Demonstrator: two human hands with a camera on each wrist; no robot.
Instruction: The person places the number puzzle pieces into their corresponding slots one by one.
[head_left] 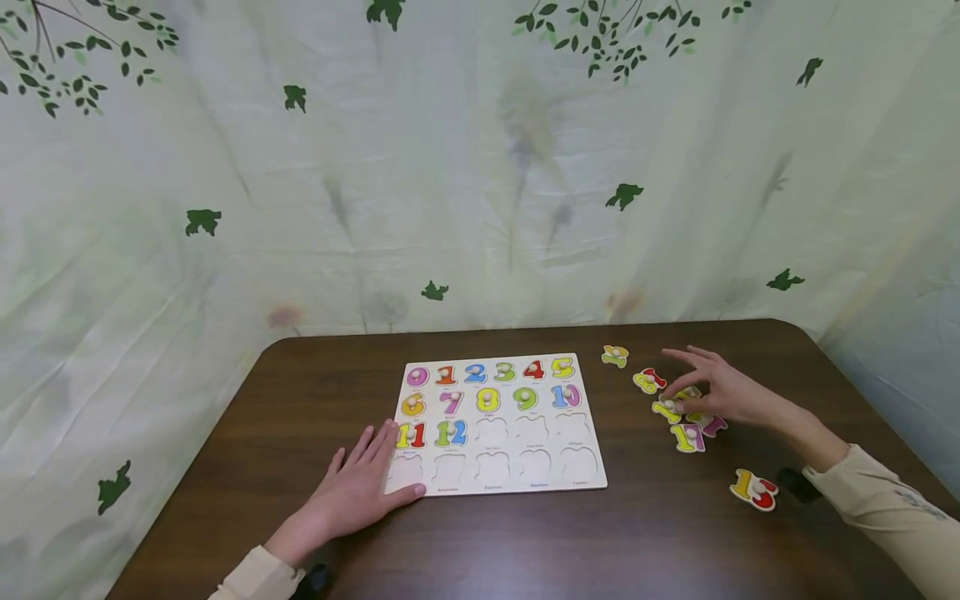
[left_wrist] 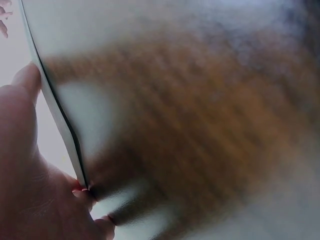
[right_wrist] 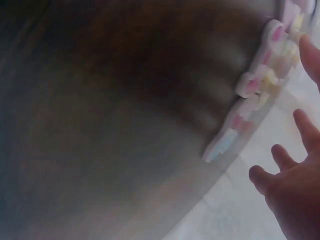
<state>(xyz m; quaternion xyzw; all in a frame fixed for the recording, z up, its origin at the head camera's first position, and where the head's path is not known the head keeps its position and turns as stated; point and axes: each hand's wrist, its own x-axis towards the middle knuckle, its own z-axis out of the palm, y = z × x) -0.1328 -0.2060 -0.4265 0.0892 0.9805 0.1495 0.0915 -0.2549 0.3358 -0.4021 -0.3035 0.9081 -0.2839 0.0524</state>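
Note:
A white number puzzle board lies on the table, its upper rows holding knobbed number pieces from 0 through 12; outlined blank slots show below. My left hand rests on the board's left edge, fingers over its side and thumb at the near corner. At the right, my right hand reaches low over a cluster of loose number pieces, thumb and index close around the knob of a yellow piece. Its other fingers are spread. A yellow and magenta 17 piece lies just nearer. In the right wrist view, its fingers are apart.
A red and yellow piece and another yellowish piece lie farther back. Nearest the front right is a 13 piece, beside the right sleeve. The brown table ends at a leaf-patterned curtain.

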